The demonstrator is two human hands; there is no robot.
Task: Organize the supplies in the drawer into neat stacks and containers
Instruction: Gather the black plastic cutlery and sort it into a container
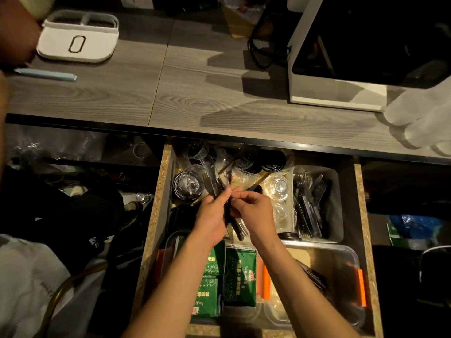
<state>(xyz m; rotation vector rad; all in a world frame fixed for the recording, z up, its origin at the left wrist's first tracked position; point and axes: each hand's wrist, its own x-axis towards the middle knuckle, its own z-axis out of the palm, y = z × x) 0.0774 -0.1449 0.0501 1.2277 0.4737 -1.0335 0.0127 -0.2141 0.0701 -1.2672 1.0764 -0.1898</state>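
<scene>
The open drawer holds mixed supplies. Over its middle, my left hand grips a bundle of dark plastic cutlery that sticks out above and below my fist. My right hand pinches the same bundle near its top. A clear bin at the right holds several black forks and knives. Clear cups lie beside it, and a round lidded cup sits at the back left. Green packets fill a clear box at the front; a second clear box with orange clips sits front right.
A grey wood-grain counter runs above the drawer, with a white two-part holder, a pale blue pen-like stick and a white-framed black box. A gloved hand of another person rests at the right edge. Dark clutter lies left of the drawer.
</scene>
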